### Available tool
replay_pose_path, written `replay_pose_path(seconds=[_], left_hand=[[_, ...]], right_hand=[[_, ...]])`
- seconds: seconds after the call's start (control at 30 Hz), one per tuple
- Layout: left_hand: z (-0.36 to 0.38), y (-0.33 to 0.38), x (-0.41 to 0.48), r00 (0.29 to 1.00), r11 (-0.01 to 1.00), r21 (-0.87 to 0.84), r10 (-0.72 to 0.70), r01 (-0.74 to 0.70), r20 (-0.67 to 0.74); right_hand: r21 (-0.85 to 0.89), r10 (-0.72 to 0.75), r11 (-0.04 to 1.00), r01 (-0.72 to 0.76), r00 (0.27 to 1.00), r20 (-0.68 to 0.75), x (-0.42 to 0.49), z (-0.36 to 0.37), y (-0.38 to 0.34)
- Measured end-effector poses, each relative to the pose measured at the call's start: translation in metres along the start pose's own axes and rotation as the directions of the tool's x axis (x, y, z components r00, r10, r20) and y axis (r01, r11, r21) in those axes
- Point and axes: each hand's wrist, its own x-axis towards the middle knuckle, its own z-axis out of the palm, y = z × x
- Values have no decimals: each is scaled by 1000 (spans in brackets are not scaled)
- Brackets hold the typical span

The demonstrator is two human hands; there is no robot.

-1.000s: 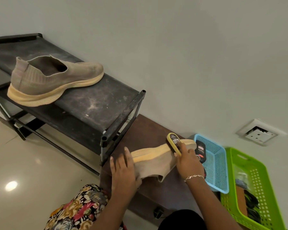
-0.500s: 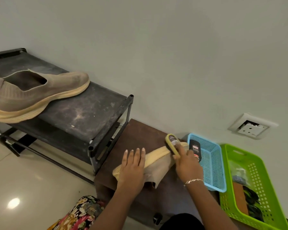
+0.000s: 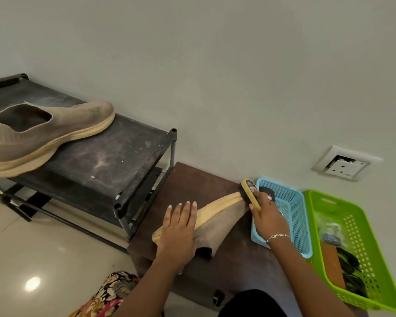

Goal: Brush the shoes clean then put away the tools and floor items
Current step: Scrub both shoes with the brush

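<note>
A tan slip-on shoe with a yellow sole lies on its side on a dark brown bench. My left hand presses flat on its heel end, fingers spread over the sole. My right hand grips a yellow-backed brush, whose bristles rest against the toe end of the sole. The matching shoe stands upright on top of a black shoe rack to the left.
A blue basket holding a dark polish item sits on the bench just right of my right hand. A green basket with dark items lies further right. A wall socket is above them. Glossy floor lies lower left.
The view has shifted, so the rack and shoe appear further left. The brush has slid along the sole toward the toe end. My left hand stays pressed on the shoe.
</note>
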Motion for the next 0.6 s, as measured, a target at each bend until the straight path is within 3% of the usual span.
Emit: replay_pose_path(seconds=[0.13, 0.23, 0.3, 0.33, 0.43, 0.5, 0.6], left_hand=[[3, 0, 2, 999, 1000, -17, 15, -16, -49], [-4, -1, 1, 1000, 1000, 4, 7, -7, -9], [-1, 0, 2, 998, 999, 52, -12, 15, -57], [-2, 2, 4, 999, 998, 52, -29, 29, -15], [-12, 16, 13, 998, 998, 7, -70, 70, 6], [-18, 32, 27, 999, 1000, -5, -5, 5, -33], [-26, 66, 56, 992, 996, -49, 66, -71, -104]], right_hand=[[167, 147, 975, -149, 989, 27, 9, 4, 6], [382, 294, 884, -269, 956, -8, 1, -1, 9], [644, 339, 738, -200, 936, -98, -19, 1, 3], [765, 368, 628, -141, 921, -131, -34, 6, -1], [932, 508, 356, -65, 851, -135, -71, 34, -12], [949, 576, 306, -73, 808, -123, -80, 48, -16], [960, 530, 278, -1, 834, -153, -82, 45, -18]])
